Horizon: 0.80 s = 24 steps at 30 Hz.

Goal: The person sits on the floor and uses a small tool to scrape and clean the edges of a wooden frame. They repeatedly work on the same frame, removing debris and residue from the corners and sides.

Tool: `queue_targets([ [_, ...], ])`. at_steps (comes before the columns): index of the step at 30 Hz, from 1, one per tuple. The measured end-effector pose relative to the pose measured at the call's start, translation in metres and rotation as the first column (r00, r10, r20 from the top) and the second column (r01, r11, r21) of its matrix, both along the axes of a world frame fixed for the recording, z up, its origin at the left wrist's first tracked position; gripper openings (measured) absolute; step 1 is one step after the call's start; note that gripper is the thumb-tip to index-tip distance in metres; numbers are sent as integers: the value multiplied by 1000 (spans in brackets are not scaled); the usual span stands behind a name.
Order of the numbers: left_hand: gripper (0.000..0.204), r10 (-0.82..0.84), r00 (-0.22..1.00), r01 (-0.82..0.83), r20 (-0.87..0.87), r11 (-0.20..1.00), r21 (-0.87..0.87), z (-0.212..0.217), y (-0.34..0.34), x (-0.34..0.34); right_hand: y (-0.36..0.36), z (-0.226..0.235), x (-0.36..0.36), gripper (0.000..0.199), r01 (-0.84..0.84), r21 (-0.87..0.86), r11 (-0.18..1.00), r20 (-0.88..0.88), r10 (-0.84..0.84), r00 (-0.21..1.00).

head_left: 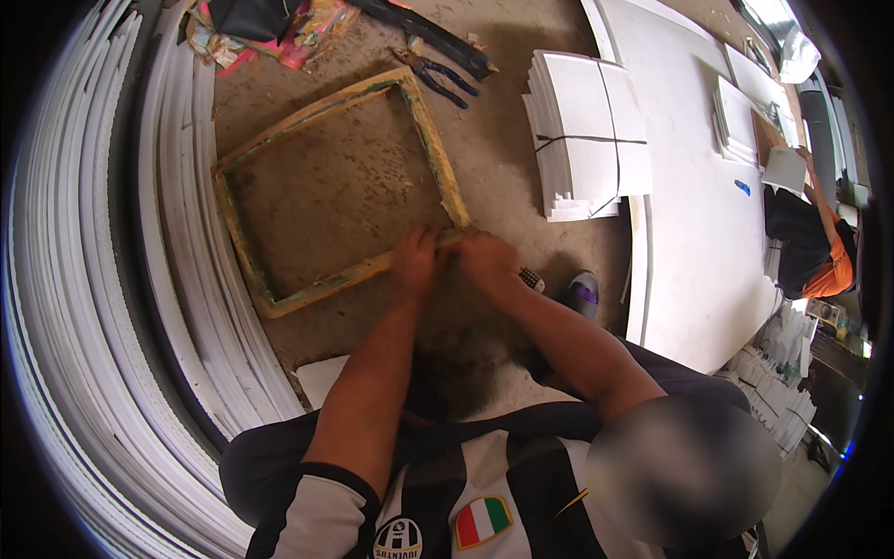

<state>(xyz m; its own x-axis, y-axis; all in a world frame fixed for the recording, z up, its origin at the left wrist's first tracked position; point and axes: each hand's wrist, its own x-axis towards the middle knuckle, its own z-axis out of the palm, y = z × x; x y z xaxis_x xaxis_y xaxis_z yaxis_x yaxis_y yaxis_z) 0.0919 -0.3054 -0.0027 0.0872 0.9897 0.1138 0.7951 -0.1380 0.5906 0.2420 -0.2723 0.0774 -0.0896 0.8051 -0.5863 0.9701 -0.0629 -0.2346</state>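
Observation:
A rectangular wooden frame point(434, 149), worn and yellowish with dark green patches, lies on the ground in front of me. My left hand point(416, 263) is closed over its near rail, close to the near right corner. At that corner my right hand point(488, 261) is closed too, its knuckles up and its fingertips hidden. A thin piece may lie between the two hands, but I cannot make it out. Beyond the frame's far right corner rest pliers point(445, 82) with dark handles. Just right of my right hand is a small dark object with light buttons point(531, 279).
Long white sheets point(177, 233) stand stacked along the left. At right are a strapped bundle of white corrugated sheets point(587, 121) and a large white board point(694, 186) with a blue tool point(742, 187). A co-worker in orange point(832, 270) handles a panel there. A dark strip point(428, 35) lies at the back.

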Motion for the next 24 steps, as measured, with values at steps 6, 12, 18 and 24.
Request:
queue_targets([
  [6,44,20,999,-21,42,999,26,2,4,5,7,-49,39,28,128,24,991,-324,-114,939],
  [12,45,-10,1000,9,25,1000,28,0,2,-5,0,-24,18,27,50,8,999,-83,-49,995],
  [18,45,-27,999,28,29,999,-29,5,4,-2,6,-60,48,23,379,-714,589,-484,-806,341],
  [24,44,2,1000,-3,29,999,39,2,2,1,-19,-61,36,31,500,-488,715,-616,-688,382],
])
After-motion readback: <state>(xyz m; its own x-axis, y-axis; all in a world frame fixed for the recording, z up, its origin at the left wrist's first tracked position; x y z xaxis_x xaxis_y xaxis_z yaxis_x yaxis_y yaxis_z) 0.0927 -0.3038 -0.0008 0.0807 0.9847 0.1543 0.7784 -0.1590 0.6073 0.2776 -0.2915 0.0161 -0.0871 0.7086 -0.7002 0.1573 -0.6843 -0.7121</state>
